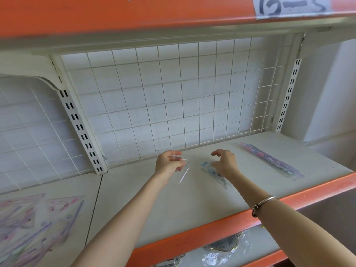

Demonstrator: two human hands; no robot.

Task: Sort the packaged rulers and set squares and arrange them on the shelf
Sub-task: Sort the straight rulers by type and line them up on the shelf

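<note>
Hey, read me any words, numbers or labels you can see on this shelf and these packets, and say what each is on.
"13-5" or "B-5", handwritten on the paper label taped to the orange edge of the upper shelf; first character uncertain, top cropped.
Dark print on the clear set square packet in the left hand: too small to read.
Ruler packets at right, patterned packets at left: blurred, nothing legible.

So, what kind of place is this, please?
Probably a shop or stockroom: metal shelving with orange edges, a wire grid back panel, a handwritten label above, and packaged rulers and a set square as stock.
</note>
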